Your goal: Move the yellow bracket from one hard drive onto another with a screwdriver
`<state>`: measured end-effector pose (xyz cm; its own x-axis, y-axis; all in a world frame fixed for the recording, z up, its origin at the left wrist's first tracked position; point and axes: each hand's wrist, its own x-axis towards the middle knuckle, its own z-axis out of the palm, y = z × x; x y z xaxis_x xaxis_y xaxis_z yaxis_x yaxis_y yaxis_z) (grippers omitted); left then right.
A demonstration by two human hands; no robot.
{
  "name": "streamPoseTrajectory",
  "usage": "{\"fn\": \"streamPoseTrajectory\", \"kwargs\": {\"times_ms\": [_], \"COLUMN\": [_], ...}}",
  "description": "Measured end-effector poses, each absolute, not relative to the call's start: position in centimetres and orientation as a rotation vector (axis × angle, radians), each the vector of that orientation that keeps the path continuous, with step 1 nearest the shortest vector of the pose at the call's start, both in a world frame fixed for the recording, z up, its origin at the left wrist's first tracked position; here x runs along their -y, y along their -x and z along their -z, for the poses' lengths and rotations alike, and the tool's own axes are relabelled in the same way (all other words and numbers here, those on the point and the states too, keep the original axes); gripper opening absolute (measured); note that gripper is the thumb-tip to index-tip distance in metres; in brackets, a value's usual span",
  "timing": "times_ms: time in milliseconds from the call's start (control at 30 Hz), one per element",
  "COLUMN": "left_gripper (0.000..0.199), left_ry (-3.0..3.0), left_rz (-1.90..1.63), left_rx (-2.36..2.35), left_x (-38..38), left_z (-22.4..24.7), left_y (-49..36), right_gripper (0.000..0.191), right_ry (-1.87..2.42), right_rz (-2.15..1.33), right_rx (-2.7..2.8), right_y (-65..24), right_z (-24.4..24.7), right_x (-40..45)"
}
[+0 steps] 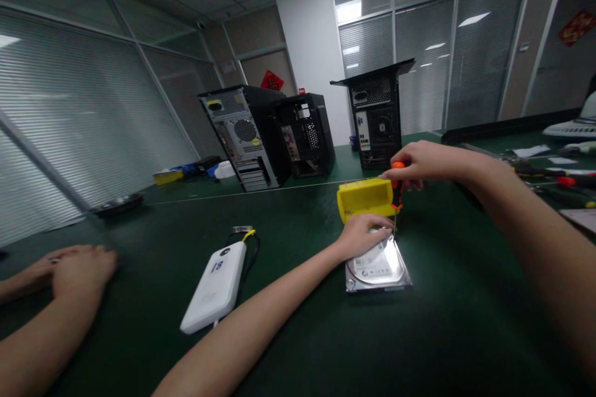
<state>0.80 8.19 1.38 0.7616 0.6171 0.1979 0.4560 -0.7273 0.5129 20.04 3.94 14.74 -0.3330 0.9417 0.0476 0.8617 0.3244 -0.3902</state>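
Fingers of my right hand (416, 161) pinch a screwdriver (397, 197) upright at the far right corner of the drive (379, 265) on the surface (298, 242), my left hand (361, 236) resting over it, grip unclear, in apparent screw work calling next for straight pressure.

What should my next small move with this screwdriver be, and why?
Probably a light press and turn of the screwdriver: your right hand grips it tip-down at the far end of the hard drive, and your left hand rests on that drive. I can't tell whether the tip is seated, so start gently.
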Motion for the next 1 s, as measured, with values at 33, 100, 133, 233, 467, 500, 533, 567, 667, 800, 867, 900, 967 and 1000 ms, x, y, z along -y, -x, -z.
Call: {"fn": "streamPoseTrajectory", "kwargs": {"times_ms": [33,100,133,233,467,500,533,567,667,800,867,900,967,1000], "left_gripper": [0.024,0.025,0.025,0.025,0.025,0.026,0.026,0.026,0.026,0.027,0.027,0.027,0.026,0.026], "left_ry": [-2.517,-2.523,-2.527,-2.534,-2.542,-2.542,-2.542,-2.540,-2.536,-2.536,-2.536,-2.538,-2.540,-2.541], "left_rz": [-0.501,-0.507,-0.510,-0.517,-0.548,-0.548,-0.549,-0.551,-0.547,-0.539,-0.539,-0.539,-0.542,-0.546], "left_rx": [-0.815,-0.810,-0.805,-0.795,-0.767,-0.765,-0.765,-0.766,-0.765,-0.761,-0.758,-0.759,-0.768,-0.772], "left_x": [-8.2,-8.3,-8.3,-8.4,-8.7,-8.7,-8.7,-8.7,-8.6,-8.6,-8.7,-8.7,-8.8,-8.8], "left_z": [-1.4,-1.3,-1.2,-1.1,-0.8,-0.8,-0.8,-0.8,-0.9,-1.0,-0.9,-0.9,-0.8,-0.8], "left_y": [-0.8,-0.8,-0.8,-0.8,-0.8,-0.8,-0.8,-0.8,-0.7,-0.7,-0.8,-0.8,-0.8,-0.9], "right_gripper": [0.040,0.041,0.041,0.045,0.056,0.057,0.057,0.057,0.056,0.053,0.051,0.050,0.044,0.040], "right_ry": [1.643,1.694,1.722,1.788,1.951,1.951,1.944,1.932,1.907,1.891,1.867,1.847,1.775,1.730], "right_rz": [-0.417,-0.359,-0.334,-0.246,0.091,0.108,0.123,0.137,0.171,0.128,0.057,0.007,-0.099,-0.149], "right_rx": [2.331,2.317,2.302,2.269,2.182,2.179,2.180,2.183,2.185,2.196,2.210,2.220,2.244,2.258], "right_y": [-20.1,-20.0,-19.9,-19.5,-19.0,-18.9,-18.8,-18.8,-18.5,-18.2,-18.2,-18.1,-18.0,-17.9], "right_z": [-14.8,-14.8,-14.7,-14.6,-14.5,-14.5,-14.5,-14.5,-14.4,-14.4,-14.3,-14.3,-14.2,-14.1], "right_x": [-3.9,-3.9,-3.9,-4.0,-3.9,-3.8,-3.8,-3.7,-3.5,-3.6,-3.7,-3.8,-3.9,-3.9]}}
